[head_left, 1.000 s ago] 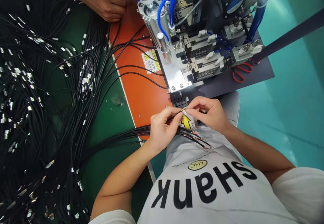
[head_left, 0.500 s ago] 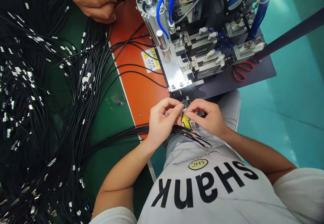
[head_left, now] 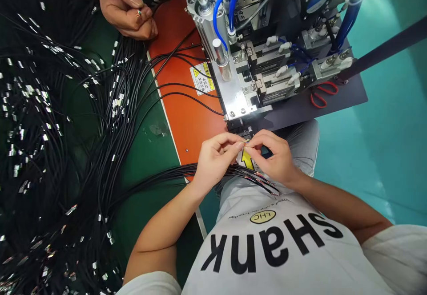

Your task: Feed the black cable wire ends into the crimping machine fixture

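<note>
My left hand [head_left: 216, 155] is closed in a pinch on the end of a cable, just in front of the machine. My right hand [head_left: 271, 152] meets it fingertip to fingertip, pinching the thin wires [head_left: 246, 143] at that cable's end. Below my left hand a bundle of black cables [head_left: 160, 175] runs in from the left. Their stripped ends, with reddish wire tips [head_left: 267, 181], lie over my lap. Behind my fingers shows a yellow arrow label [head_left: 247, 159]. The exact grip on the wires is partly hidden by my fingers.
The machine [head_left: 230, 86] with cylinders and blue air hoses stands ahead on an orange plate [head_left: 176, 126]. Several black cables run into it. Red-handled scissors [head_left: 323, 94] lie at the right. A large pile of cables [head_left: 33, 130] covers the left. A co-worker's hand [head_left: 128, 12] holds a wire end.
The co-worker's hand has turned, and a wire tip now shows in its fingers. My hands stay together at the wires with small finger movements. The whole view has shifted slightly.
</note>
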Demonstrator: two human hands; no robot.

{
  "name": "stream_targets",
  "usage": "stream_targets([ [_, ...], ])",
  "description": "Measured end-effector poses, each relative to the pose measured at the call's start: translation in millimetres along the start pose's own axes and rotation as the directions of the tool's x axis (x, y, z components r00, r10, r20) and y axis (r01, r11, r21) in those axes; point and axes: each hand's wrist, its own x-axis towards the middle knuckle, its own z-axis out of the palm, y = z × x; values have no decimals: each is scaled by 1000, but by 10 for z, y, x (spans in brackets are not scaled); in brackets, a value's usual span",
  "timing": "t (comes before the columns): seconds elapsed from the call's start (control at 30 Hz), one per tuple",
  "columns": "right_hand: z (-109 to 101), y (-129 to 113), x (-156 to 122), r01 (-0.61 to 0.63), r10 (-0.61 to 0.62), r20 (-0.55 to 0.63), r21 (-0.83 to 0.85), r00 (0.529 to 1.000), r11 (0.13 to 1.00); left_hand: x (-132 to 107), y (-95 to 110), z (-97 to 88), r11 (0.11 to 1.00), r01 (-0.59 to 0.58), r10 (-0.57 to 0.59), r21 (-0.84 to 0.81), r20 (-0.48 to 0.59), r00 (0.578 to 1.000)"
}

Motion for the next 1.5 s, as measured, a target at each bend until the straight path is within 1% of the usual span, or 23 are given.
stream_targets([
  [0.07,-52,-1,39,-69,66,79,32,995,997,-4,-28,-11,1000,7,-7,-27,-6,1000],
  [0.13,-117,-7,96,-172,154,160,104,975,980,-11,-46,-21,999,14,-14,-36,-2,1000],
  [0.2,-169,-12,148,-273,231,210,201,950,941,-20,-48,-30,999,15,-15,-35,1,1000],
  [0.27,-191,-10,180,-337,271,245,287,931,897,-27,-40,-34,999,10,-10,-31,2,1000],
  [0.37,-177,7,184,-379,297,270,344,916,859,-32,-30,-36,1000,2,-2,-29,5,1000],
  [0.5,-155,20,171,-398,310,282,347,908,849,-32,-32,-43,999,16,-15,-31,19,1000],
  [0.6,-161,5,176,-386,304,278,316,911,867,-30,-34,-54,999,35,-34,-36,29,999],
  [0.7,-167,-14,185,-333,264,271,254,926,908,-28,-25,-64,998,52,-50,-39,33,998],
  [0.77,-170,-19,194,-244,192,251,196,949,950,-28,-11,-67,996,78,-76,-41,50,996],
  [0.83,-176,-17,207,-119,89,223,124,971,985,-28,7,-65,992,118,-114,-44,83,990],
  [0.9,-187,-11,223,-2,-11,216,59,976,998,-27,24,-59,986,157,-151,-51,113,982],
  [0.97,-201,-3,229,62,-68,229,31,971,998,-25,31,-50,983,174,-165,-66,120,979],
  [1.03,-214,4,216,52,-58,217,30,974,998,-23,25,-43,982,168,-159,-88,102,982],
  [1.17,-206,1,139,-34,25,194,39,981,999,-22,-24,-35,985,126,-119,-119,67,991],
  [1.27,-150,-23,87,-35,28,155,40,988,999,-28,-64,-18,990,66,-62,-122,37,997],
  [1.4,-37,-57,51,-31,27,102,37,994,999,-41,-93,28,989,-22,15,-143,-48,999],
  [1.5,23,-70,29,-52,50,67,23,997,998,-43,-111,62,982,-50,32,-181,-99,995],
])
